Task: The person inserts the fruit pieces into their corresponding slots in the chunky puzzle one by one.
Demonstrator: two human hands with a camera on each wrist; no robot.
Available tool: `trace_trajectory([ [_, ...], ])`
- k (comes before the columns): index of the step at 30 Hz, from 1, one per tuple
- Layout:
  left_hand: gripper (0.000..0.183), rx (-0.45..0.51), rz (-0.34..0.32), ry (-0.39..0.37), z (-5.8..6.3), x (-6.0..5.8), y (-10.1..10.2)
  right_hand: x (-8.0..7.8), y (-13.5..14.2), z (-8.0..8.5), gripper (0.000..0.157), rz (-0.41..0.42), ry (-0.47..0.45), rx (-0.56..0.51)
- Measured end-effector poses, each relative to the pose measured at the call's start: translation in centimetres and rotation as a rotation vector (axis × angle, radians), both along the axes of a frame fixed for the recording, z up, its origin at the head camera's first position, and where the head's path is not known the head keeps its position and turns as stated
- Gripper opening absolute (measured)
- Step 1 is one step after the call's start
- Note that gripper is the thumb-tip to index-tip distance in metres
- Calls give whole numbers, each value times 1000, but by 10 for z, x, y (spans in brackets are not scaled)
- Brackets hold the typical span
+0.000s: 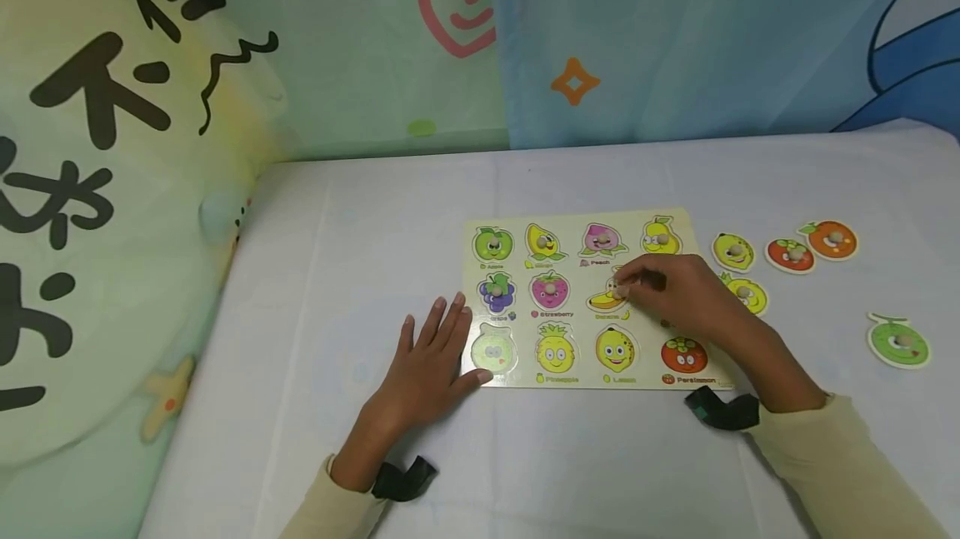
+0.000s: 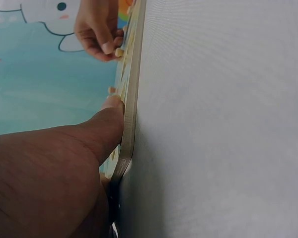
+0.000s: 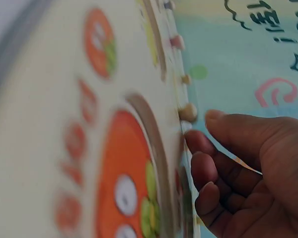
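Steadying the board (image 1: 517,382), by the look of it, the left hand (image 1: 423,376) lies with its fingers straight and slightly spread along the left edge, its thumb over the near corner; that would keep the board from sliding on the white table (image 1: 600,472) while the other hand works. The banana (image 1: 606,300) lies at its own picture in the middle row, though whether it sits fully down cannot be told. Above it, the right hand (image 1: 675,293) has its fingers loosely bent, and the right wrist view shows thumb and index parted just beside a knob (image 3: 188,112), pinching nothing. Such a knob likely spares the fingers from prying at thin edges. Off the board's right side lie the lemon (image 1: 733,252), the pineapple (image 1: 748,296), partly behind the wrist, the persimmon (image 1: 790,256) and the orange (image 1: 832,239), probably kept there for easy reach by the right hand; the melon (image 1: 900,342) lies alone, nearer the sleeve.
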State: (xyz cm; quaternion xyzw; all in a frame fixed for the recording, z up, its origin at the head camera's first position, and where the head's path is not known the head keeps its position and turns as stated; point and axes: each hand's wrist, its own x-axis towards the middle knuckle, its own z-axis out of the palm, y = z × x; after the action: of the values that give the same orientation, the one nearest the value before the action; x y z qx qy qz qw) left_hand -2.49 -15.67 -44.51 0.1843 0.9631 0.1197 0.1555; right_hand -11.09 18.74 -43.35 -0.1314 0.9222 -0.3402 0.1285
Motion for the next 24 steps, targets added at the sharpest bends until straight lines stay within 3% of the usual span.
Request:
trace_trajectory([
  [6,83,1,1,-4,-2,0,0,-4,24,1,25,-70,49,-11],
  [11,83,-6,1,0,-2,0,-1,-6,46,1,31,-164,34,41],
  [17,83,-8,0,3,-3,-1,-1,-8,79,4,29,-288,82,90],
  [24,83,4,-1,1,1,0,0,-13,125,1,36,-561,116,92],
])
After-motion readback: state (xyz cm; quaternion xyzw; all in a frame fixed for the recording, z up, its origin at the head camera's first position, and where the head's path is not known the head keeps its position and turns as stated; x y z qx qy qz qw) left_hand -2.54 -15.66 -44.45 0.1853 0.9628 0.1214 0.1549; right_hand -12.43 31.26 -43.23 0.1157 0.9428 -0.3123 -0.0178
